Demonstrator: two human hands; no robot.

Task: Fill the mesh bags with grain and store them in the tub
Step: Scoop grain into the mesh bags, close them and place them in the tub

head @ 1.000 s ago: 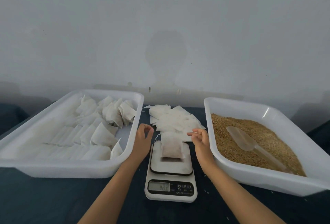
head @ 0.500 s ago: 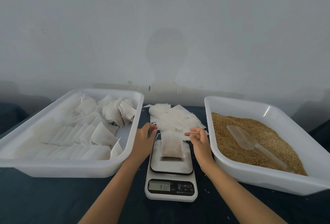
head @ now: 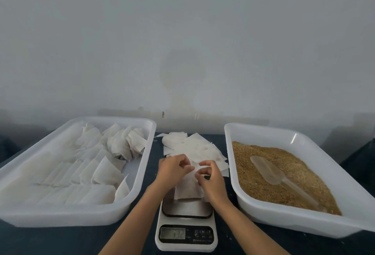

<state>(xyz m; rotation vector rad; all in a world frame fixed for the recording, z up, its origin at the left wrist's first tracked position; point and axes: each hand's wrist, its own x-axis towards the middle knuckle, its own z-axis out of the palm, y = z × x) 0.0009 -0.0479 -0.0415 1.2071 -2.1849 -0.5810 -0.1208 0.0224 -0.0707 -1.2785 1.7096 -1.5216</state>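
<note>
White mesh bag (head: 187,188): sat on the scale (head: 186,226) platform, filled and slumped; both hands worked at its top edge.
Left hand (head: 172,170): fingers curled, thumb and fingertips pinching the bag's mouth from the left side.
Right hand (head: 211,181): fingers curled likewise, pinching the mouth from the right; the two hands were close together, fingertips nearly meeting over the bag.
Reason for grip: judged to be closing or drawing the mouth shut, one hand steadying while the other pulled. A drawstring could not be made out.
Scale display: lit, digits too blurred to read with confidence. Bag probably left on the platform so the weight stayed checked during closing.
Empty bags (head: 194,149): loose flat pile just behind the scale, between the two tubs, within easy reach of either hand.
Storage tub (head: 140,173): on the person's left, holding rows of filled bags laid flat toward the near end, several bunched at the far end. Some bare floor remained at the right side.
Grain tub (head: 263,139): on the person's right, grain spread over most of its floor.
Scoop (head: 267,170): clear plastic, lying on the grain, handle toward the near corner, parked where the right hand could retrieve it.
Stage: filling of this bag appeared finished; closing in hand, transfer to the left tub not yet done.
</note>
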